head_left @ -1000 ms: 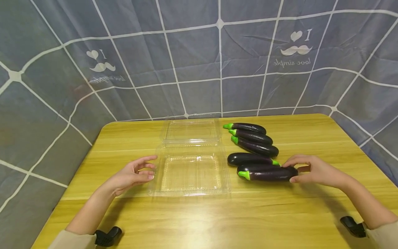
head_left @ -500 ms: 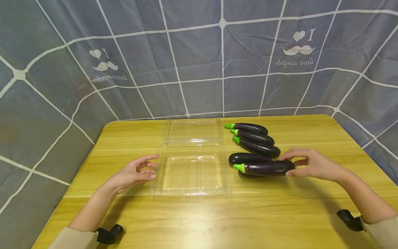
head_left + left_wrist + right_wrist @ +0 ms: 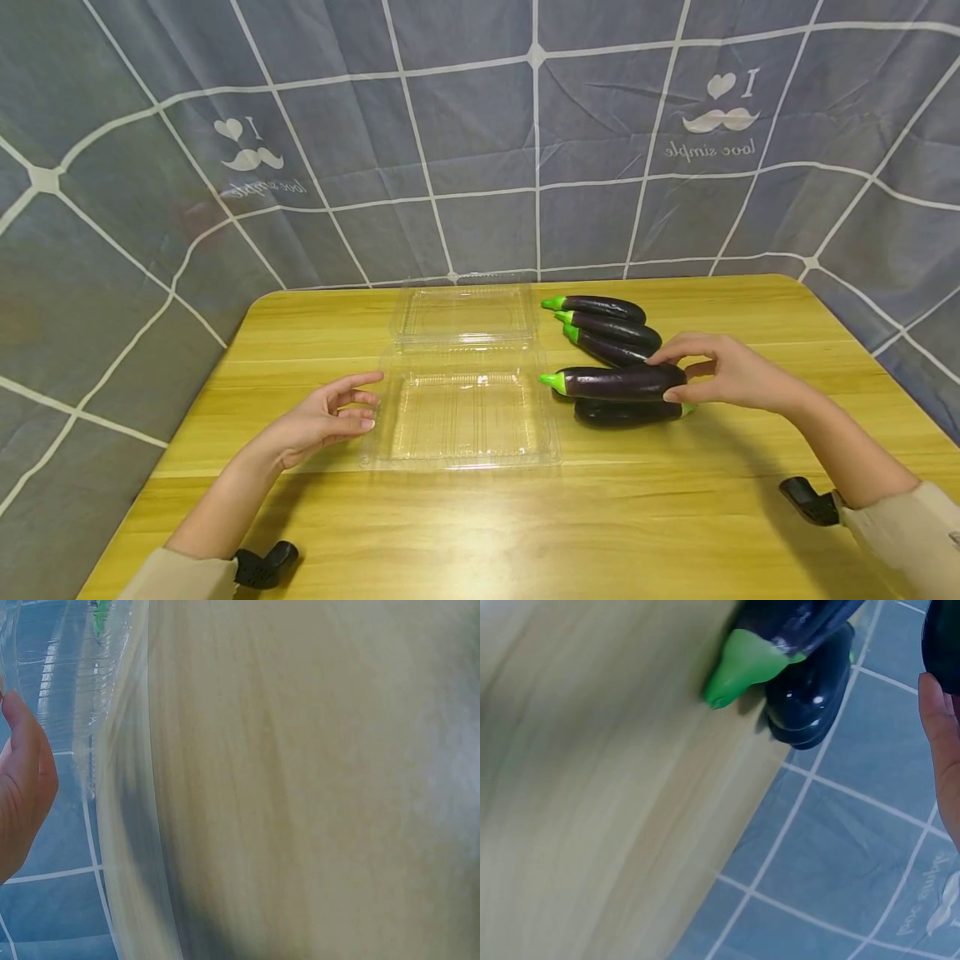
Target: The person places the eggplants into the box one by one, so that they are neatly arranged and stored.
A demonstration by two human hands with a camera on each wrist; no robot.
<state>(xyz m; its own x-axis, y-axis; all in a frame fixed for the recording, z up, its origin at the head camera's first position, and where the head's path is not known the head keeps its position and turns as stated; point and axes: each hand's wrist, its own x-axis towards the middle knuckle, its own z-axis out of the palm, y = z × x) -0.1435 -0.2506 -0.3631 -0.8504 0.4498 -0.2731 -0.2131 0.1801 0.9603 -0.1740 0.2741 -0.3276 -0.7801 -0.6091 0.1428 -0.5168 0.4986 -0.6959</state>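
Note:
In the head view my right hand (image 3: pixel 723 373) pinches the blunt end of a dark purple eggplant (image 3: pixel 618 383), its green stem pointing left. It is held above another eggplant (image 3: pixel 622 412) and partly covers one behind it. Three more eggplants (image 3: pixel 603 308) lie at the back right, stems to the left. Part of the held eggplant (image 3: pixel 941 645) shows at the edge of the right wrist view. My left hand (image 3: pixel 322 421) is beside the left edge of a clear plastic clamshell box (image 3: pixel 465 417), fingers loosely bent and holding nothing. The box lies unfolded, its lid (image 3: pixel 465 312) toward the back.
Everything lies on a wooden table (image 3: pixel 465 533) with light grain. A grey curtain (image 3: pixel 480 142) with white grid lines hangs along the back and sides. A black wrist device (image 3: pixel 266 565) is on the left forearm and another (image 3: pixel 810 502) on the right.
My right hand has lifted the front eggplant and carried it left and away from me, uncovering the one beneath. My left hand has stayed beside the box.

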